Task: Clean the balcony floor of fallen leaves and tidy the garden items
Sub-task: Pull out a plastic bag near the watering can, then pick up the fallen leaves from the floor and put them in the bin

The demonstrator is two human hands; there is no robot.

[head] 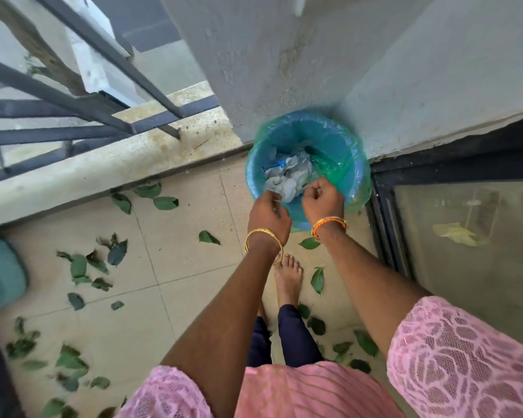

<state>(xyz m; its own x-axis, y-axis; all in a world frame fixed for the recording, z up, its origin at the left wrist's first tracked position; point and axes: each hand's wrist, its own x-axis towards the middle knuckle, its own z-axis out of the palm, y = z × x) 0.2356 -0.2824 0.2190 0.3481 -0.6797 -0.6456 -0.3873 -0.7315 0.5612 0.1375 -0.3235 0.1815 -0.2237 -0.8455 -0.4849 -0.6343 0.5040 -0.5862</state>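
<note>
A blue bin (349,164) lined with a green plastic bag (334,167) is tucked into the corner where the grey wall (284,70) meets the sliding glass door (465,236). Some crumpled white and blue wrappers (287,175) can be seen at the bottom of it. Both hands are held right over the near rim: the left hand (268,214) is curled with fingertips bunched, the right hand (323,200) is clenched too. Whether anything is actually pinched in either can't really be told, things are a bit blurry there. Gold bangles are worn on the left wrist, an orange one on the right.

Green leaves (91,267) are scattered all over the beige tiled floor (194,276), mostly to the left and around the bare foot (288,276), plus a few along the raised ledge (103,173) under the dark railing (73,110). A teal object (0,276) is cut off at the left edge.
</note>
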